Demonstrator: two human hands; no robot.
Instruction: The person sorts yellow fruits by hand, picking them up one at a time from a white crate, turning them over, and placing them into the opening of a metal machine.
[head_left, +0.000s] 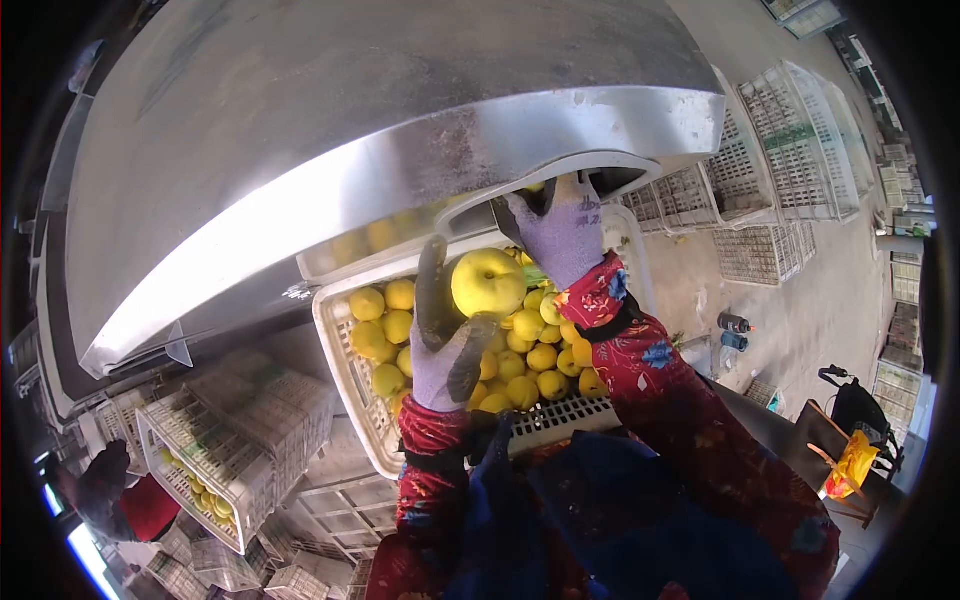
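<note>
My left hand, in a lilac glove with dark coated fingers, is closed around the side and underside of a large yellow apple. It holds the apple above a white plastic crate of smaller-looking yellow fruit. My right hand, gloved the same way, reaches into a pale-rimmed opening under the edge of a metal machine. A sliver of yellow shows beside its thumb, while its fingertips are hidden by the rim. Something green lies among the fruit near my right wrist.
White slatted crates stand stacked on the floor at the right. Another crate with yellow fruit is at the lower left, near a person in dark and red clothing. A chair with a yellow bag sits far right.
</note>
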